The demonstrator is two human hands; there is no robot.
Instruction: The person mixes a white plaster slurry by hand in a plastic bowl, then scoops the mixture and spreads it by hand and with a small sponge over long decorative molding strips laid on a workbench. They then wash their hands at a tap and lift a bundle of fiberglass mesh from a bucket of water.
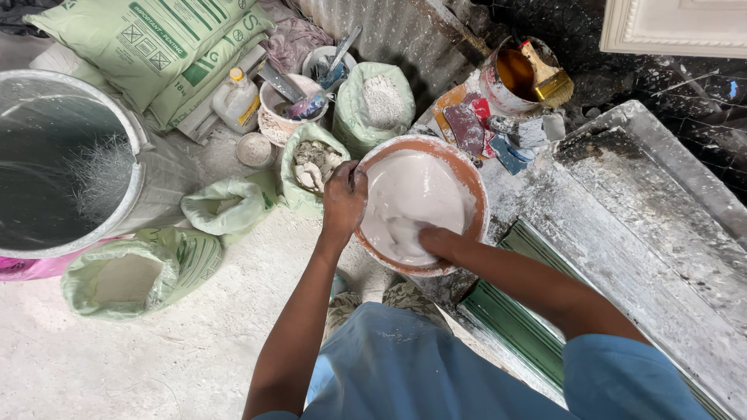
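We see the left hand (pixel 344 198) clamped over the left rim of a round terracotta-coloured bowl (pixel 471 180) standing on the dusty floor (pixel 117 365). The bowl holds smooth, wet white plaster (pixel 412 190), and the right hand (pixel 436 239) is sunk in it at the near edge, fingers hidden, so its grip cannot be told. Open green sacks (pixel 140 272) of powder slump just left.

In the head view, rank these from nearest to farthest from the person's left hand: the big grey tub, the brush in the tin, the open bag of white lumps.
From the left hand:
1. Bag of white lumps, just beside it.
2. Brush in the tin, upper right.
3. Big grey tub, far left.
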